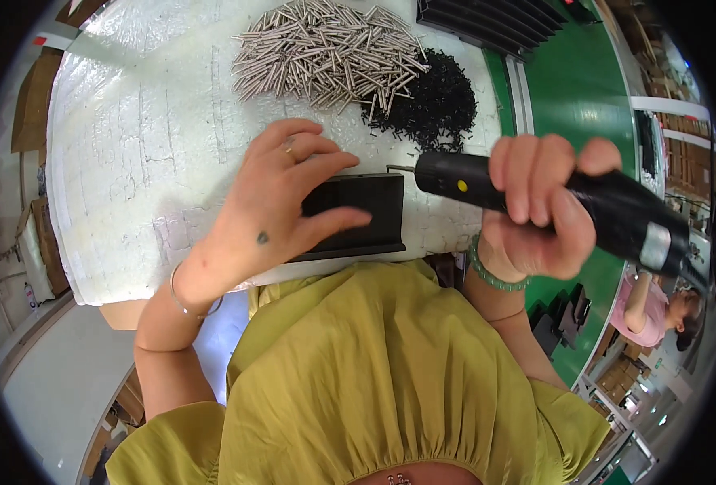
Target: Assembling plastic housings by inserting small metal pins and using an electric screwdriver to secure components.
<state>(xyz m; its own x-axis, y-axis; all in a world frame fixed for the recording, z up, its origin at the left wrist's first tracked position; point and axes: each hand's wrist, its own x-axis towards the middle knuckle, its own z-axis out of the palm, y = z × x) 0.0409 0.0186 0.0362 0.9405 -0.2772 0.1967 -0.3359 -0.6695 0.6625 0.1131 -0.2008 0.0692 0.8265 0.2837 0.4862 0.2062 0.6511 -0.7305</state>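
Observation:
A black rectangular panel point(378, 212) with a ledge along its near edge lies at the table's front. My left hand point(281, 190) covers its left end, fingers curled at the far edge and thumb over the face; this hand is closed around it. In my right hand point(540, 194) is a black electric screwdriver point(463, 179), held level with a yellow dot on its body. Its thin bit points left, close to the panel's far right corner; whether they touch I cannot tell. A cord runs from the tool's rear end.
A pile of silver metal pins point(326, 52) and a heap of small black screws point(439, 101) lie beyond the panel on the white-wrapped table point(140, 153). Black ribbed parts point(491, 23) stand at the far right. A person in pink point(645, 311) is off to the right.

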